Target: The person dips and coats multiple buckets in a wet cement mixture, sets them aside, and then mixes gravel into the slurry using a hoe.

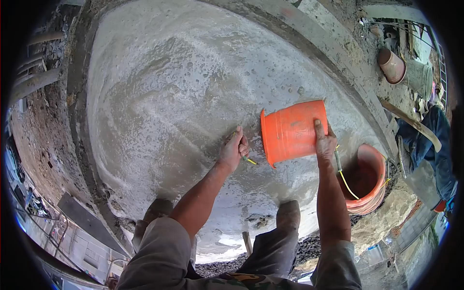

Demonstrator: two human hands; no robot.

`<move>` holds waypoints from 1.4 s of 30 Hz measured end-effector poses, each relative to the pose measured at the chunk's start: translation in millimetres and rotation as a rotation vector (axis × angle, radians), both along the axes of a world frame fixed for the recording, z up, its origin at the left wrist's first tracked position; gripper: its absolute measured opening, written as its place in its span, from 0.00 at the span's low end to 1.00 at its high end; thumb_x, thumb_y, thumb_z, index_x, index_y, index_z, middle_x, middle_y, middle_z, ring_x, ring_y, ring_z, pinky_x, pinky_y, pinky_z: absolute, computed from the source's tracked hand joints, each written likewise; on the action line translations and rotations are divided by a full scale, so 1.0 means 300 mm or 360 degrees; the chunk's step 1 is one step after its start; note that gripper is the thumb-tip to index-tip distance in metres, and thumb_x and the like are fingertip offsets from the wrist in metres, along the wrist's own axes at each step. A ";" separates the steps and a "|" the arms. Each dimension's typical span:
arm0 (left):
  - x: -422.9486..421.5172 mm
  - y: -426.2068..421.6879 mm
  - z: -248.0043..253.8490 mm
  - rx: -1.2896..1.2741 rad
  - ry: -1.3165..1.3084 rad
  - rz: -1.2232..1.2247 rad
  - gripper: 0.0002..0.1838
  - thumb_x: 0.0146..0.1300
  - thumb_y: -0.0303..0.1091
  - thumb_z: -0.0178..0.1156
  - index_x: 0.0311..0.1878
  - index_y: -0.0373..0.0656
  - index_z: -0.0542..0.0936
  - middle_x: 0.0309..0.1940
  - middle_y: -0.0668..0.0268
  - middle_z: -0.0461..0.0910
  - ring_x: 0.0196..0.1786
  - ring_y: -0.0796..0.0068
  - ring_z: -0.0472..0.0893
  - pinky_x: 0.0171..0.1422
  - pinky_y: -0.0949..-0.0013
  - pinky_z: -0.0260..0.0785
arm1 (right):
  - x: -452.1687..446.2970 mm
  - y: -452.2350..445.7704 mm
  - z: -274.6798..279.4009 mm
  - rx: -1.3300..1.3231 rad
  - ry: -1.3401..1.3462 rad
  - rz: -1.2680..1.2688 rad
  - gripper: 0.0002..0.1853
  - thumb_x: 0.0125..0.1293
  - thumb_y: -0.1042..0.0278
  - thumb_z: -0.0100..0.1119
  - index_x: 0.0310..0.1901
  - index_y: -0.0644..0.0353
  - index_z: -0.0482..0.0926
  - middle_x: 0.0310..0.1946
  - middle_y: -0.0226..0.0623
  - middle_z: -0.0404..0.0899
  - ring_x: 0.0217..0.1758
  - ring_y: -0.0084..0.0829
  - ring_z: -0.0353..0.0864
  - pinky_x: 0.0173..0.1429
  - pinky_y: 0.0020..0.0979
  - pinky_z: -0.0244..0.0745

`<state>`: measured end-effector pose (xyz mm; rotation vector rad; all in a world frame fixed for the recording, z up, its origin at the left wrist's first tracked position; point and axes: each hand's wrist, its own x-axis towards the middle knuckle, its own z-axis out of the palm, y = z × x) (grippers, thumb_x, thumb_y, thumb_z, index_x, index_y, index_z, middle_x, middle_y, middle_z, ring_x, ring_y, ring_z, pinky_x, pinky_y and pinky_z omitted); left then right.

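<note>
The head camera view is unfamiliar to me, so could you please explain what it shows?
There is no machine here: one camera on a person's head looks down at two bare hands. The wide lens bends the edges.

The right hand grips an orange plastic bucket near its base, tipped sideways, mouth towards the left hand. That hand pinches a thin green-and-yellow piece, perhaps a handle; I cannot tell.

Below spreads a wet-looking grey cement-like surface. A second, reddish-orange round bucket stands beside the right forearm.

Grey concrete floor [140,111], wet, pitted, two feet [288,214] on it
</note>
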<state>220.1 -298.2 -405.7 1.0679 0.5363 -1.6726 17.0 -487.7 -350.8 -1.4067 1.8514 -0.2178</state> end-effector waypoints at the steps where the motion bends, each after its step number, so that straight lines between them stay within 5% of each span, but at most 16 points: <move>1: -0.010 0.028 0.018 -0.0017 0.0051 0.0041 0.25 0.67 0.56 0.44 0.20 0.48 0.65 0.12 0.75 0.57 0.19 0.79 0.61 0.32 0.68 0.61 | -0.006 -0.002 -0.005 0.0025 0.0008 0.0007 0.32 0.54 0.46 0.63 0.53 0.63 0.75 0.44 0.43 0.80 0.46 0.28 0.77 0.53 0.29 0.68; 5: -0.031 0.140 0.028 -0.0142 0.0181 0.0159 0.25 0.69 0.54 0.40 0.20 0.48 0.65 0.12 0.73 0.58 0.20 0.77 0.62 0.34 0.67 0.61 | -0.009 -0.002 -0.028 -0.0015 0.0144 0.0035 0.32 0.56 0.41 0.58 0.51 0.63 0.77 0.41 0.43 0.81 0.45 0.30 0.78 0.51 0.29 0.69; 10: 0.014 0.259 0.041 -0.0194 0.0218 0.0162 0.25 0.71 0.48 0.39 0.15 0.50 0.61 0.11 0.72 0.57 0.19 0.76 0.61 0.35 0.65 0.62 | 0.043 0.009 -0.058 -0.0153 0.0375 0.0018 0.39 0.57 0.33 0.51 0.25 0.75 0.77 0.15 0.45 0.70 0.26 0.29 0.63 0.37 0.36 0.66; 16: 0.078 0.348 0.109 -0.0154 0.0198 0.0250 0.24 0.71 0.43 0.38 0.15 0.50 0.59 0.11 0.71 0.57 0.19 0.75 0.60 0.35 0.64 0.62 | 0.065 0.008 -0.144 -0.0091 0.0298 0.0032 0.38 0.57 0.34 0.52 0.25 0.76 0.77 0.15 0.46 0.71 0.25 0.29 0.66 0.37 0.36 0.66; 23: 0.024 0.527 0.231 0.0025 0.0247 0.0427 0.24 0.71 0.40 0.37 0.15 0.49 0.58 0.11 0.70 0.56 0.20 0.75 0.60 0.37 0.63 0.62 | 0.164 0.067 -0.253 0.0189 -0.0128 0.0196 0.36 0.59 0.37 0.52 0.33 0.76 0.78 0.24 0.50 0.77 0.32 0.25 0.71 0.42 0.32 0.68; 24: 0.010 0.556 0.252 0.0032 0.0251 0.0461 0.24 0.71 0.40 0.37 0.15 0.49 0.58 0.11 0.70 0.56 0.20 0.74 0.60 0.37 0.63 0.62 | 0.189 0.079 -0.272 0.0281 -0.0196 0.0235 0.35 0.59 0.37 0.50 0.39 0.73 0.78 0.31 0.54 0.79 0.36 0.33 0.77 0.47 0.32 0.69; 27: -0.016 0.638 0.316 0.0104 0.0175 0.0517 0.24 0.71 0.42 0.35 0.15 0.49 0.58 0.11 0.70 0.55 0.20 0.74 0.60 0.38 0.63 0.62 | 0.168 0.150 -0.413 0.0400 0.0148 0.0677 0.35 0.61 0.36 0.44 0.41 0.69 0.79 0.36 0.56 0.79 0.43 0.46 0.78 0.52 0.34 0.68; 28: -0.025 0.657 0.339 0.0162 0.0137 0.0529 0.25 0.71 0.43 0.35 0.15 0.49 0.58 0.11 0.70 0.55 0.20 0.74 0.59 0.38 0.63 0.62 | 0.170 0.170 -0.452 0.0562 0.0320 0.0961 0.36 0.63 0.36 0.37 0.44 0.66 0.78 0.43 0.58 0.76 0.52 0.52 0.72 0.57 0.37 0.64; 32: -0.045 0.659 0.468 0.0331 0.0025 0.0518 0.25 0.72 0.45 0.34 0.15 0.49 0.58 0.12 0.71 0.55 0.19 0.74 0.59 0.37 0.63 0.61 | 0.130 0.310 -0.483 0.0837 0.0424 0.0802 0.37 0.64 0.36 0.34 0.49 0.67 0.76 0.51 0.60 0.71 0.61 0.49 0.67 0.63 0.36 0.58; 35: -0.047 0.600 0.564 0.0480 -0.0073 0.0496 0.25 0.72 0.46 0.35 0.15 0.49 0.58 0.12 0.71 0.56 0.19 0.75 0.59 0.36 0.64 0.61 | 0.149 0.409 -0.436 0.0681 -0.0188 0.0664 0.38 0.63 0.36 0.35 0.51 0.70 0.73 0.53 0.61 0.69 0.62 0.49 0.65 0.64 0.36 0.58; 38: -0.045 0.553 0.678 0.0598 -0.0170 0.0411 0.25 0.71 0.48 0.38 0.16 0.50 0.59 0.12 0.72 0.56 0.19 0.76 0.59 0.35 0.65 0.60 | 0.140 0.455 -0.421 0.1322 0.0360 0.0543 0.36 0.62 0.39 0.38 0.55 0.68 0.70 0.55 0.59 0.68 0.63 0.49 0.64 0.65 0.35 0.57; 40: -0.035 0.514 0.745 0.0623 -0.0229 0.0342 0.23 0.70 0.48 0.40 0.19 0.49 0.60 0.13 0.72 0.56 0.20 0.77 0.59 0.35 0.66 0.60 | 0.074 0.533 -0.497 0.1273 0.0360 0.0728 0.32 0.64 0.43 0.35 0.54 0.67 0.70 0.52 0.59 0.70 0.60 0.52 0.66 0.63 0.39 0.59; 42: -0.047 0.469 0.816 0.0662 -0.0269 0.0307 0.19 0.69 0.46 0.43 0.22 0.49 0.63 0.14 0.73 0.57 0.20 0.78 0.59 0.34 0.67 0.60 | 0.094 0.554 -0.364 0.1136 0.0293 0.0794 0.24 0.65 0.53 0.36 0.51 0.62 0.73 0.49 0.60 0.72 0.56 0.51 0.70 0.59 0.40 0.64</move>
